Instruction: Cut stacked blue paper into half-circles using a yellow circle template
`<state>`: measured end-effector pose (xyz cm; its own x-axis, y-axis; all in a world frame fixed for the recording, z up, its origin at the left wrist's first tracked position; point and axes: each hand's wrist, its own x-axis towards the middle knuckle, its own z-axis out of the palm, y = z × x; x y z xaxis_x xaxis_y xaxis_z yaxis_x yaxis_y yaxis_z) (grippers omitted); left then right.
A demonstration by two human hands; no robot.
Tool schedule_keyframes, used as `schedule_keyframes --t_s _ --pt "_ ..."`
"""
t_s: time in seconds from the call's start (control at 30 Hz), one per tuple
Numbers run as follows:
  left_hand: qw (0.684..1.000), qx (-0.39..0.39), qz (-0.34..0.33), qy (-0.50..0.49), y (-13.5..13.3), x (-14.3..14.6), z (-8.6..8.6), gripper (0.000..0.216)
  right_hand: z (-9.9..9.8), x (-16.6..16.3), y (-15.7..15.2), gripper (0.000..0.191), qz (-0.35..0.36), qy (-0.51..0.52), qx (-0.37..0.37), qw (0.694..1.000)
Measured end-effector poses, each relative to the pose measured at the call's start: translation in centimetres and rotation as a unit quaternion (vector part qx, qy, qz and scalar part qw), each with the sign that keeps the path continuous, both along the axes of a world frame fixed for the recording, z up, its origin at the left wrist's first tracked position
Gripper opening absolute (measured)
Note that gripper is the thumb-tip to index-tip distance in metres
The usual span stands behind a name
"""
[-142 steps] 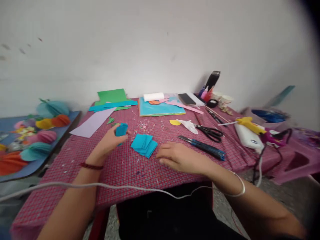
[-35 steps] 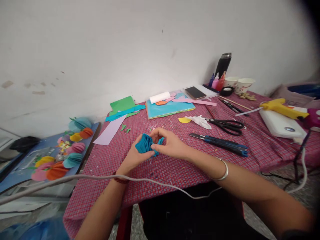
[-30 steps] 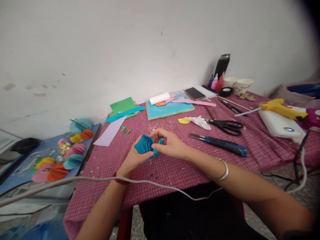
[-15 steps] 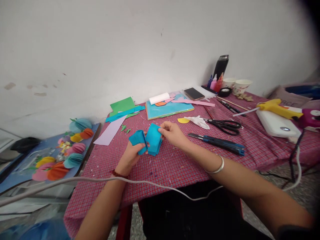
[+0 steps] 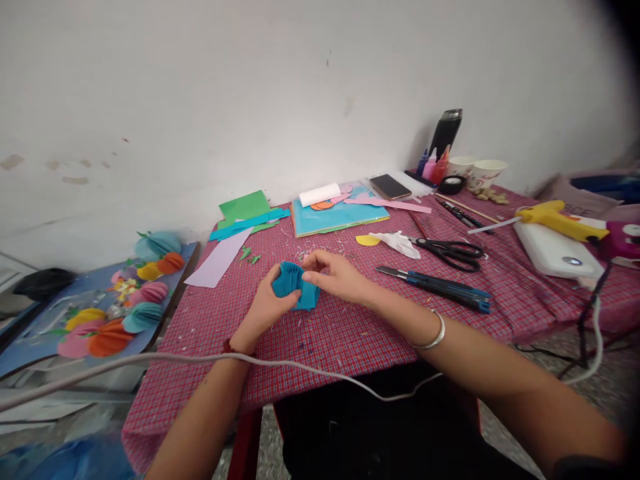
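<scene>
Blue folded paper [image 5: 307, 297], several layers thick with pleats along its top, is held just above the checked cloth between both hands. My left hand [image 5: 273, 298] wraps it from the left, thumb across the front face. From the right, my right hand [image 5: 333, 275] grips the paper's upper edge with thumb and fingers; some fingertips are hidden behind it. Small green paper scraps [image 5: 250, 255] lie beyond my left hand. A yellow paper piece [image 5: 368, 240] and a crumpled white tissue [image 5: 399, 244] lie beyond my right hand.
Black scissors [image 5: 450, 253] and a utility knife [image 5: 440, 289] with its blade out lie right of my hands. A yellow glue gun [image 5: 563, 219] rests on a white box [image 5: 555, 248]. A pale cable [image 5: 300, 365] crosses over my left forearm. Paper pumpkins [image 5: 113, 339] sit on a blue board at left.
The blue paper, earlier spread into two fanned parts, is now brought together into one compact bundle. My right hand has come down and closer to my left.
</scene>
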<state>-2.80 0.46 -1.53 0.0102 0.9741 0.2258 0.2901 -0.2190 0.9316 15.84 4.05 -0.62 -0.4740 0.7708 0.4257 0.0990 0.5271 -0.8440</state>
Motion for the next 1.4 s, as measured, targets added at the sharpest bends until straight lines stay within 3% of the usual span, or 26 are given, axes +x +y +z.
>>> schedule_keyframes --t_s 0.1,0.27,0.43,0.57,0.7,0.8,1.0,1.17,1.27,1.4 --pt "1.000 -0.006 -0.024 0.000 -0.5 0.3 0.1 0.038 0.1 -0.1 -0.2 0.010 0.023 0.002 -0.017 1.000" --pt "0.983 -0.094 -0.118 -0.101 -0.6 0.1 -0.1 0.036 -0.3 0.2 0.6 0.008 0.005 0.033 -0.083 0.996" --pt "0.969 -0.056 -0.070 -0.231 -0.1 -1.1 0.7 0.044 -0.8 0.1 1.8 0.003 -0.039 0.101 -0.186 0.977" --pt "0.962 -0.039 -0.075 -0.260 -0.2 -1.6 1.7 0.050 -2.0 0.0 2.6 0.014 -0.058 0.077 -0.202 0.975" --pt "0.970 -0.056 -0.074 -0.226 -0.5 -1.0 1.8 0.055 -2.3 0.4 2.4 0.012 -0.099 -0.065 -0.054 0.991" --pt "0.976 -0.064 -0.093 -0.183 -0.5 -0.7 1.3 0.060 -1.4 0.5 1.3 0.017 -0.089 -0.043 0.027 0.995" --pt "0.997 -0.020 -0.065 -0.048 -0.6 -0.2 0.5 0.059 0.4 -0.1 -1.3 0.031 0.039 0.055 -0.005 0.998" --pt "0.993 0.064 -0.042 0.089 -1.1 0.6 0.4 0.048 0.6 -0.1 -1.9 0.025 0.042 0.064 -0.032 0.997" --pt "0.991 0.077 -0.040 0.100 -1.2 0.6 0.3 0.052 0.4 0.0 -1.5 0.024 0.068 0.087 -0.056 0.992" --pt "0.996 0.053 -0.054 0.045 -1.0 0.2 0.2 0.060 0.1 0.1 -0.9 0.029 0.111 0.129 -0.122 0.978"
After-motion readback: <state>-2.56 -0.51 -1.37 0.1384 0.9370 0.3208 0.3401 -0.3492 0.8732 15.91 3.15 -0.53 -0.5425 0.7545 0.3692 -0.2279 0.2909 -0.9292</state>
